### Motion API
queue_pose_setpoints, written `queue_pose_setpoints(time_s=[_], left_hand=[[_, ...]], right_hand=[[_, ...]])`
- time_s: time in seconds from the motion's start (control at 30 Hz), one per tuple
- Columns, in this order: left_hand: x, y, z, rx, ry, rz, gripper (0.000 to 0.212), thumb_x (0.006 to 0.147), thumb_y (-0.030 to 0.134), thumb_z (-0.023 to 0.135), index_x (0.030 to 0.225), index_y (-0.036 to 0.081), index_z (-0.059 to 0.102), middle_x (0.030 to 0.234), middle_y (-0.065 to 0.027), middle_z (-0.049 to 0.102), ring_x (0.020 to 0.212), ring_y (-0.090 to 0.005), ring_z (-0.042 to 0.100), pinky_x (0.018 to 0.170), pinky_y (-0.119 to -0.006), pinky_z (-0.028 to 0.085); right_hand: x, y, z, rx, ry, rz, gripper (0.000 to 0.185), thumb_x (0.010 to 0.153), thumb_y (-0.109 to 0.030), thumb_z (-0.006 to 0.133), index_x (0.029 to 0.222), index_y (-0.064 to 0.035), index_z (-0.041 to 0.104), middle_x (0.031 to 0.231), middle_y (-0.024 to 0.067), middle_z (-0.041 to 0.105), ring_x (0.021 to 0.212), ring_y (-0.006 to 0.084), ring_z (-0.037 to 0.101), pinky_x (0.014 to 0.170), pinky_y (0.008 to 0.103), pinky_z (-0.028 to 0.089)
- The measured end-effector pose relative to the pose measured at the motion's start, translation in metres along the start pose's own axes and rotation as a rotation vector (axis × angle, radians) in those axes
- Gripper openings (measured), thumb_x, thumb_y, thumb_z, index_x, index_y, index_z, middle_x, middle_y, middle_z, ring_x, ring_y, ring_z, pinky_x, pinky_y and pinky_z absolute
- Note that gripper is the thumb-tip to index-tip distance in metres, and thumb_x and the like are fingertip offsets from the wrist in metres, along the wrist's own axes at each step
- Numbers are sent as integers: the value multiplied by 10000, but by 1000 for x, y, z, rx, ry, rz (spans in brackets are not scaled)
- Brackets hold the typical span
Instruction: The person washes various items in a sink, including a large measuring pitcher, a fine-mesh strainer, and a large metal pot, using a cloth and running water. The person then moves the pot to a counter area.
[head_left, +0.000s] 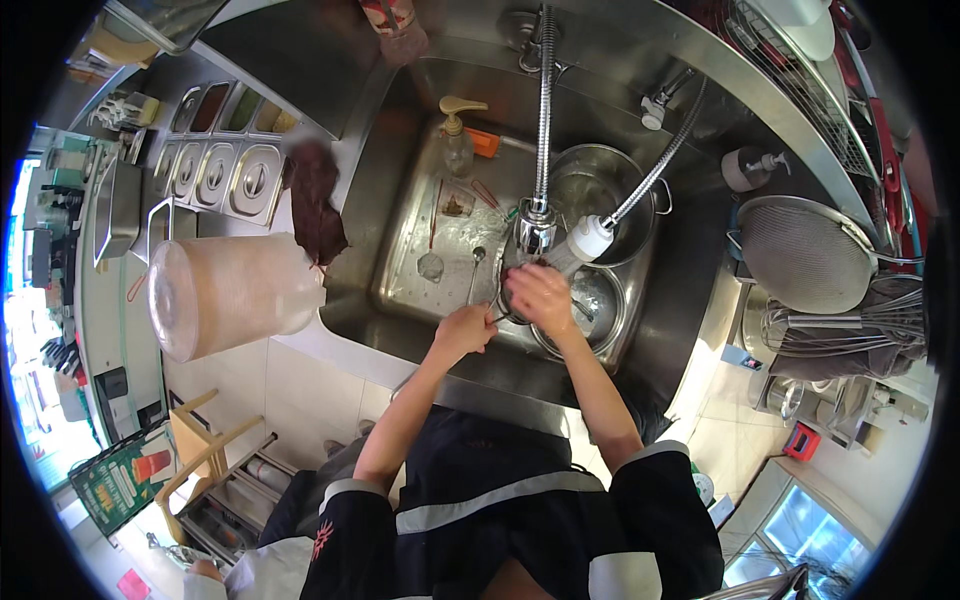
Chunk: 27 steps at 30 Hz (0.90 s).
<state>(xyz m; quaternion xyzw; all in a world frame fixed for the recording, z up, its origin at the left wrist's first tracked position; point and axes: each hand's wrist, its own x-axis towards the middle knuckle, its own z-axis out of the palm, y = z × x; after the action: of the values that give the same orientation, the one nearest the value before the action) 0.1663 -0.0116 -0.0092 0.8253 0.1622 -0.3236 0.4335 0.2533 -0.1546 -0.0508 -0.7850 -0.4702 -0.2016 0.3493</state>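
Note:
My left hand (463, 330) grips a thin handle (501, 318) in the lower middle of the sink (411, 247). The handle leads to a round metal vessel or strainer (501, 279), largely covered by my right hand (541, 296). That hand reaches in with curled fingers, below the chrome tap head (536, 229) and beside a white spray head (590, 238). Water appears to run there. Whether the right fingers hold anything is hidden. Behind stands a two-handled steel pot (639, 217); a metal bowl (619, 300) sits to the right. A long spoon (478, 259) lies left.
In the sink stand a pump bottle (456, 150) and a small cup (455, 202). A large translucent tub (240, 292) and a dark cloth (316, 199) occupy the left counter. A big sieve (806, 251) and whisks (847, 322) are right. Another person's sleeve (266, 566) shows lower left.

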Motion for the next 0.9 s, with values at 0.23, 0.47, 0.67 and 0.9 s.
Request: queue_pose_setpoints(time_s=[0.23,0.47,0.67,0.9], left_hand=[[-15,-3,5,-58,-27,-3,157,707,166,534,703,35,449,526,-70,538,445,-156,558,479,-277,431],[1,-24,10,-305,-49,-3,176,709,131,552,715,1,435,532,-80,530,435,-148,546,430,-262,423],[-20,-10,14,-279,-154,5,166,721,119,545,707,-3,433,530,-80,525,422,-148,536,427,-254,422],[-11,-29,27,-298,-123,-42,154,718,96,550,692,-20,452,519,-73,507,439,-142,530,410,-257,425]], right_hand=[[-13,65,-2,-17,256,1030,114,611,-126,578,668,-29,596,605,160,571,589,322,568,571,387,442],[-3,-3,6,-1,80,171,168,574,-99,595,742,-102,598,881,40,585,823,183,555,667,290,428],[-42,100,13,153,154,1076,185,671,-242,553,738,-70,575,715,100,588,691,237,572,588,331,436],[25,-4,12,9,-294,588,116,616,-210,586,632,-97,565,655,62,574,608,249,547,559,337,442]])
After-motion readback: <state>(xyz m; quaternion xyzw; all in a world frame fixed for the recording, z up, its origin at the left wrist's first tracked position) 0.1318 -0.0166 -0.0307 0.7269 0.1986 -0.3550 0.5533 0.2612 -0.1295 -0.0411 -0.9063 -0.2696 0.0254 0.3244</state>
